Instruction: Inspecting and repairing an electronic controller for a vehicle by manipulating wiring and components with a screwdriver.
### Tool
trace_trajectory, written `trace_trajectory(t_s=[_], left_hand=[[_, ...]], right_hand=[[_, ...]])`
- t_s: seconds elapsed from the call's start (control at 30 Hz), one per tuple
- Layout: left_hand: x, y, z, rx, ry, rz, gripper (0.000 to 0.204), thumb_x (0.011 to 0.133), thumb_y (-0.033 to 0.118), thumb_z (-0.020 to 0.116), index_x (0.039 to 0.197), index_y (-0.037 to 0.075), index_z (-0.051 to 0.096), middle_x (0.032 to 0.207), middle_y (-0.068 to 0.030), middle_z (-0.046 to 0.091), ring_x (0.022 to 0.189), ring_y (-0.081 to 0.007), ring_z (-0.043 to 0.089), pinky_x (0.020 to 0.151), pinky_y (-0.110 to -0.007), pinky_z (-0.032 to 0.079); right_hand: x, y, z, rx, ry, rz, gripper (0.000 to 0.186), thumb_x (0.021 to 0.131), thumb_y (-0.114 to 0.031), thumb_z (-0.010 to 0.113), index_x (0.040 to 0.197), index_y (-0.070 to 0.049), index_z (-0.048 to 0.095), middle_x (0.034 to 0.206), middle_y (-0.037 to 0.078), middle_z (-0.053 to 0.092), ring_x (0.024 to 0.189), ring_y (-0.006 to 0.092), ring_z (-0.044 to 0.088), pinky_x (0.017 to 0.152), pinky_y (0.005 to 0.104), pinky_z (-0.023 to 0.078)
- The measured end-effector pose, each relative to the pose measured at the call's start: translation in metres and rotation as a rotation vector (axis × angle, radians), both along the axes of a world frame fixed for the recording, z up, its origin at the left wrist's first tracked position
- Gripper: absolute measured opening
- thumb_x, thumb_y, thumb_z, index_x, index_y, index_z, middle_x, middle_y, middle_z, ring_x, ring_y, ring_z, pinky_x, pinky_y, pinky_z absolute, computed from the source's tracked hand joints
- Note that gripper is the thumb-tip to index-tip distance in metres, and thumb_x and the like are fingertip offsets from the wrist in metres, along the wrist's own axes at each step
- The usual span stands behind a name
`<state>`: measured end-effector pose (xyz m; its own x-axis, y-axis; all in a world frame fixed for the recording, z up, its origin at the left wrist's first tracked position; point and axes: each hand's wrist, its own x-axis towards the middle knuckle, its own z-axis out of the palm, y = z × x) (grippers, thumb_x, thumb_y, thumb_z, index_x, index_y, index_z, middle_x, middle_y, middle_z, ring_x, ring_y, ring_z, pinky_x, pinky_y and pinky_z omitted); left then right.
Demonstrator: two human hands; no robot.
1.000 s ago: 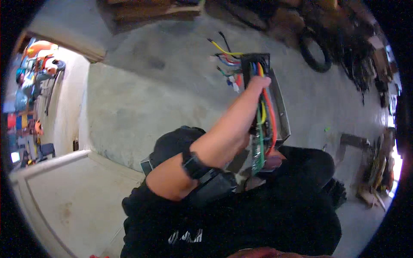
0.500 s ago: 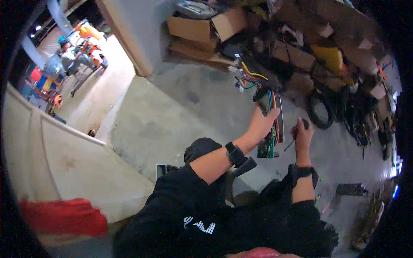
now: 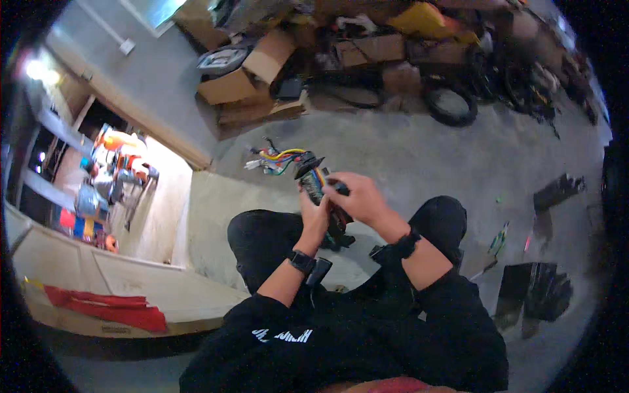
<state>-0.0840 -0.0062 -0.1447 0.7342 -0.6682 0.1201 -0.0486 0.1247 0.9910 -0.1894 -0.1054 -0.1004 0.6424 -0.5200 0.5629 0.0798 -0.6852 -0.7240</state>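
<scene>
My left hand (image 3: 314,219) is wrapped around the lower side of a circuit board with coloured wires (image 3: 312,188), held tilted in front of my knees. From its far end a bundle of wires with plugs (image 3: 278,159) fans out, yellow, red, blue and green among them. My right hand (image 3: 360,200) is closed around a screwdriver; its dark handle (image 3: 341,188) shows at the fingers. Against the board's right side, the fingers of this hand hide the tool's tip and part of the wires.
Cardboard boxes (image 3: 270,56) and a black tyre (image 3: 452,108) lie along the far side. Green-handled pliers (image 3: 499,239) and black gloves (image 3: 549,295) are on the floor at right. A red cloth (image 3: 108,308) lies at left; beyond the doorway a person sits beside orange machinery (image 3: 124,147).
My right hand has come in from the right with the screwdriver and now meets the board. Board and left hand appear further left, and the view has turned.
</scene>
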Motion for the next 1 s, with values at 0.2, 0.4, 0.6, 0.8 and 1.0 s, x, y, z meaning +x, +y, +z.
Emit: trace_trajectory(t_s=[0.2,0.4,0.6,0.8,1.0], left_hand=[[-0.028,-0.002,-0.029,0.243,-0.310,0.042,0.093,0.077,0.037,0.072,0.138,-0.004,0.016,0.133,-0.0213,0.033,0.126,-0.0281,0.033,0.105,-0.039,0.027],[-0.048,-0.003,-0.072,0.204,-0.122,-0.109,0.099,0.075,0.041,0.073,0.139,-0.002,0.012,0.129,-0.0166,0.039,0.116,-0.0262,0.042,0.099,-0.037,0.035],[-0.088,-0.003,-0.081,0.217,-0.292,-0.225,0.087,0.071,0.023,0.074,0.134,-0.004,0.021,0.122,-0.0199,0.043,0.109,-0.0266,0.048,0.095,-0.039,0.039],[-0.094,-0.015,-0.095,0.312,-0.429,-0.271,0.109,0.062,0.038,0.076,0.136,-0.009,0.013,0.117,-0.0330,0.041,0.107,-0.0449,0.043,0.092,-0.050,0.037],[-0.085,0.003,-0.085,0.421,-0.375,-0.317,0.116,0.063,0.049,0.074,0.140,-0.007,0.007,0.111,-0.0356,0.041,0.100,-0.0462,0.044,0.090,-0.049,0.038]], right_hand=[[-0.032,0.012,0.003,0.212,0.437,-0.077,0.045,0.083,-0.041,0.059,0.104,-0.002,0.058,0.095,0.020,0.062,0.090,0.0366,0.059,0.079,0.0436,0.047],[-0.044,0.015,-0.033,0.278,0.591,-0.136,0.032,0.080,-0.029,0.060,0.100,-0.004,0.060,0.086,0.020,0.064,0.082,0.0388,0.061,0.070,0.0477,0.049],[-0.083,0.019,-0.059,0.331,0.709,-0.269,0.037,0.077,-0.035,0.062,0.096,-0.003,0.063,0.087,0.022,0.063,0.082,0.0394,0.060,0.073,0.0466,0.049],[-0.103,0.014,-0.049,0.221,0.745,-0.371,0.042,0.076,-0.038,0.064,0.095,-0.001,0.063,0.083,0.023,0.063,0.081,0.0393,0.061,0.073,0.0458,0.048],[-0.083,0.035,-0.039,0.019,0.954,-0.472,0.045,0.073,-0.040,0.068,0.076,0.004,0.060,0.073,0.025,0.060,0.073,0.0389,0.061,0.066,0.0452,0.047]])
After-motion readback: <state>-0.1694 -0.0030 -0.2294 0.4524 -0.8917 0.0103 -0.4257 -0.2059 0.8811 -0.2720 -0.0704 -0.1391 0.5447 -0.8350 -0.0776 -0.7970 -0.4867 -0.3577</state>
